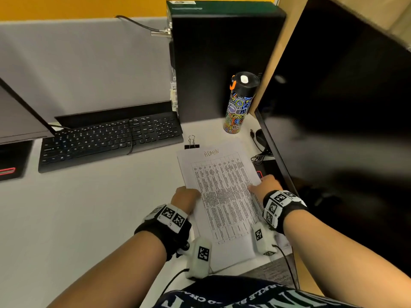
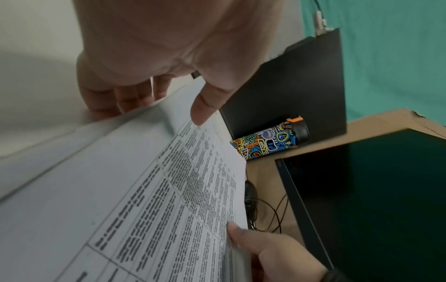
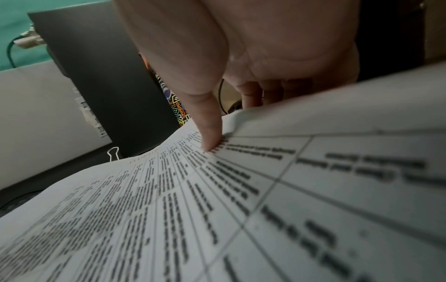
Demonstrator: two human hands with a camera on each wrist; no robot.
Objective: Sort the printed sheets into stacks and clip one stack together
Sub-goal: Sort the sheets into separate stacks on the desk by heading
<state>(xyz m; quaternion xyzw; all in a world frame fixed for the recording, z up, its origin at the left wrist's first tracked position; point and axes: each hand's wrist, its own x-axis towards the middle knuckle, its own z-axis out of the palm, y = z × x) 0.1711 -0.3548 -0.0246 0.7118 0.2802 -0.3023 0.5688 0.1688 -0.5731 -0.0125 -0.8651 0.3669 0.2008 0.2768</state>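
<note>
A stack of printed sheets (image 1: pixel 222 196), its top page a dense table headed "ADMIN", lies on the white desk (image 1: pixel 100 207) in front of me. My left hand (image 1: pixel 185 195) holds the stack's left edge, thumb on top and fingers under it (image 2: pixel 169 190). My right hand (image 1: pixel 265 185) holds the right edge the same way, thumb pressed on the print (image 3: pixel 193 190). A black binder clip (image 1: pixel 191 145) with silver handles lies on the desk just beyond the stack's far left corner, and its handle shows in the right wrist view (image 3: pixel 113 153).
A black keyboard (image 1: pixel 111 138) lies at the left rear. A black computer tower (image 1: pixel 222 61) stands behind the sheets, with a patterned bottle (image 1: pixel 239 103) beside it. A dark monitor (image 1: pixel 344 118) and tangled cables (image 1: pixel 261 152) crowd the right side. A laptop (image 1: pixel 20 121) sits far left.
</note>
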